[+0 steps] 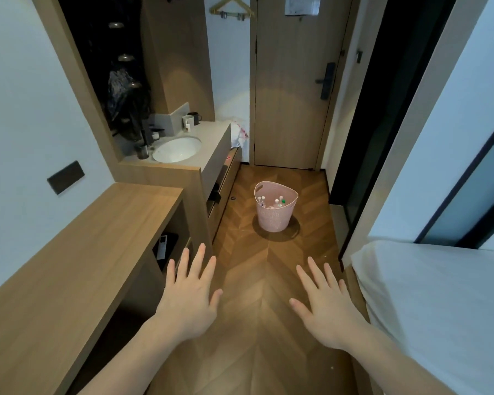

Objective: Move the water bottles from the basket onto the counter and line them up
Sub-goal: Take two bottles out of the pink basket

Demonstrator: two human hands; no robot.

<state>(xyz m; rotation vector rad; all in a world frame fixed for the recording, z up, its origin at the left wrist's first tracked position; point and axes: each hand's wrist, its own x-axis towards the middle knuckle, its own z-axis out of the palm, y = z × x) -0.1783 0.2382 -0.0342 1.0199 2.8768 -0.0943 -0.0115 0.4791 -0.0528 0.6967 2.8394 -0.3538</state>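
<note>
A pink plastic basket (274,216) stands on the wooden floor ahead, in front of the door. Several small water bottles (277,202) with white and green caps stand inside it. The pale counter (211,135) with a white sink runs along the left wall, beyond a lower wooden desk. My left hand (187,297) and my right hand (325,312) are stretched out low in front of me, palms down, fingers spread, holding nothing. Both hands are well short of the basket.
A wooden desk (77,266) with open shelves fills the near left. A white bed (439,309) edges the right. Two mugs (189,121) and a black tap sit by the sink (177,149). The closed door (291,89) lies straight ahead; drawers under the counter hang partly open.
</note>
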